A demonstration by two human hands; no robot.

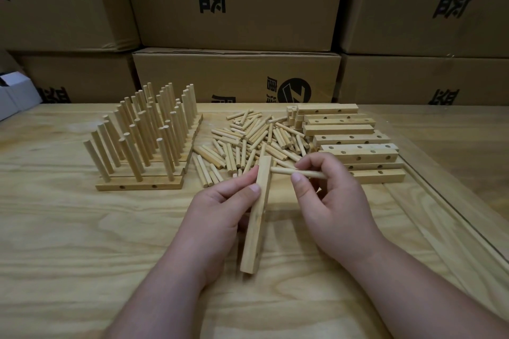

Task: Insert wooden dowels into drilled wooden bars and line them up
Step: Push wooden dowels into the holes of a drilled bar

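Observation:
My left hand (220, 209) grips a drilled wooden bar (256, 228), held lengthwise away from me above the table, its holes facing right. My right hand (330, 201) pinches a wooden dowel (286, 172) that lies sideways, its left tip at the bar's far end, close to a hole. Behind my hands lies a loose pile of dowels (248, 140). Several finished bars with upright dowels (143, 135) stand lined up at the left. A stack of empty drilled bars (349, 140) lies at the right.
The work sits on a pale wooden table (82, 242). Stacked cardboard boxes (237, 71) form a wall right behind it. A small white box (13, 96) sits at the far left edge. A raised table edge strip (454, 209) runs diagonally at the right.

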